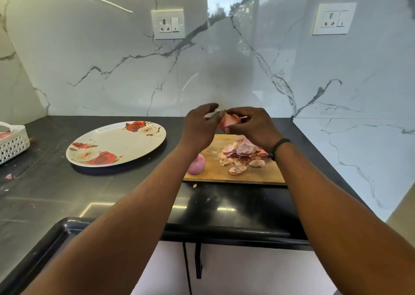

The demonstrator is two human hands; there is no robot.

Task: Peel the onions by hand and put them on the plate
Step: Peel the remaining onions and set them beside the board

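Both hands are raised above the wooden cutting board (pixel 215 172), with a pink onion (pixel 226 122) between them. My right hand (pixel 251 127) grips the onion from the right. My left hand (pixel 198 126) pinches at the onion's top with curled fingers. A peeled purple onion (pixel 196 164) lies on the board's left end, partly behind my left forearm. A pile of onion skins (pixel 241 155) sits in the board's middle. The white oval plate (pixel 116 143) with red roses lies to the left of the board and holds nothing.
A white perforated basket (pixel 12 143) stands at the far left edge of the black counter (pixel 56 193). Small skin scraps (pixel 9 176) lie on the counter. A marble wall with two sockets rises behind; another marble wall closes the right side.
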